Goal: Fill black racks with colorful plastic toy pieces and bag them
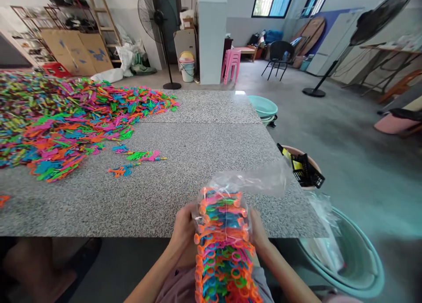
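A clear plastic bag (250,180) is drawn over the far end of a long stack of small plastic toys (227,250) in orange, blue, green and pink. The stack runs from the table edge back toward my lap. My left hand (184,224) presses on the left side of the bagged end, its fingertips partly hidden behind it. On the opposite side my right hand (259,230) grips the bag, fingers mostly hidden. The bag's loose mouth part spreads to the right over the speckled table (198,153).
A big heap of the same toys (72,122) covers the table's left, with a few loose toys (138,158) nearer. Right of the table stand a tub with plastic bags (359,250), a basin with black baskets (305,169) and a turquoise basin (263,106). Someone's leg (42,268) shows below left.
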Demonstrator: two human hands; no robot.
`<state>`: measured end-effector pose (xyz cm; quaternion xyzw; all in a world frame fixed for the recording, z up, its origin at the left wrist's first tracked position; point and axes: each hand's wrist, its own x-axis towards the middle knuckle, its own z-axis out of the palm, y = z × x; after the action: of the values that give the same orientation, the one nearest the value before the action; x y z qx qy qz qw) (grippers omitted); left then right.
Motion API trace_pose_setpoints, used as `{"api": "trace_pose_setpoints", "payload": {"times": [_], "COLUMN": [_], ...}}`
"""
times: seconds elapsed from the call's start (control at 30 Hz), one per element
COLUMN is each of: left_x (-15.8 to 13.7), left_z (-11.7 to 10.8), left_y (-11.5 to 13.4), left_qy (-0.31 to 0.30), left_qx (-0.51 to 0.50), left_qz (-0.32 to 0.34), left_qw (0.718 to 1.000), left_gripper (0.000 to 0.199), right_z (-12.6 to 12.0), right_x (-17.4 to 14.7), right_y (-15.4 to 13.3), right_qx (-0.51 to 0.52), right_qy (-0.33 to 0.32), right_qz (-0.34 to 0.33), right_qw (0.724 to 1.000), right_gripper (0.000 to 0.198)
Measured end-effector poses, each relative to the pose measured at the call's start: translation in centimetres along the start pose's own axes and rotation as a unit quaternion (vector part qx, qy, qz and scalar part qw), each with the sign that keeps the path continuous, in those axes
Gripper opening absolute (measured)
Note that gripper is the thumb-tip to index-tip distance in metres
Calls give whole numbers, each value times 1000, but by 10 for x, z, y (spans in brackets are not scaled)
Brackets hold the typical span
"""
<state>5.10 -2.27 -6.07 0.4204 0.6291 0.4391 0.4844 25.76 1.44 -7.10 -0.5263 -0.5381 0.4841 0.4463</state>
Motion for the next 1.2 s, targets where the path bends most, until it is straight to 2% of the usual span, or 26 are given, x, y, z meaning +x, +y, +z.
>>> {"api": "trace_pose_setpoints", "payload": {"times": [0.1, 0.17, 0.23, 0.33, 0.4, 0.47, 0.53, 0.57, 0.63, 0.73, 0.83, 0.9, 0.93, 1.0, 1.07, 1.13, 1.2], "left_x": [-28, -39, -41, -36, -34, -37, -41, -43, -44, -36, -25, -23, -25, -31, -38, -44, -49], "left_z": [-4, -5, -3, -1, -3, -6, -10, -12, -16, -21, -25, -25, -24, -20, -17, -18, -22], "left_y": [-10, -11, -11, -12, -13, -12, -8, -5, 2, 16, 29, 35, 36, 33, 24, 12, 3], "left_qy": [-11, -8, 32, 105, 121, 121, 109, 99, 66, -14, -94, -100, -77, 7, 90, 124, 108], "left_qx": [39, 94, 147, 183, 210, 241, 256, 255, 240, 207, 213, 268, 302, 349, 358, 357, 360], "left_qz": [14, 47, 83, 124, 174, 247, 303, 309, 274, 182, 155, 194, 232, 334, 441, 517, 553], "left_qw": [999, 994, 985, 970, 954, 931, 912, 911, 929, 961, 960, 938, 922, 876, 818, 768, 744], "left_gripper": [25, 26, 26, 29, 26, 22, 21, 21, 29, 40, 44, 43, 40, 24, 9, 14, 15], "right_z": [-13, -18, -18, -16, -17, -21, -28, -31, -37, -42, -42, -40, -39, -36, -35, -37, -43], "right_x": [-31, -41, -42, -35, -31, -30, -32, -33, -34, -34, -33, -35, -37, -42, -48, -52, -56], "right_y": [15, 21, 24, 24, 20, 14, 5, 1, -6, -14, -18, -18, -18, -14, -10, -6, -5], "right_qx": [-70, -121, -142, -146, -167, -206, -232, -236, -231, -220, -214, -250, -283, -353, -394, -402, -402], "right_qy": [-108, -151, -127, -21, 29, 24, -11, -29, -58, -112, -158, -138, -106, -21, 43, 48, 8], "right_qz": [-40, -91, -128, -138, -155, -213, -289, -318, -333, -268, -191, -191, -209, -275, -355, -426, -471], "right_qw": [991, 977, 973, 979, 973, 955, 929, 918, 912, 931, 945, 939, 930, 894, 847, 809, 786], "right_gripper": [17, 14, 15, 16, 15, 17, 20, 21, 21, 28, 37, 38, 37, 34, 32, 32, 30]}}
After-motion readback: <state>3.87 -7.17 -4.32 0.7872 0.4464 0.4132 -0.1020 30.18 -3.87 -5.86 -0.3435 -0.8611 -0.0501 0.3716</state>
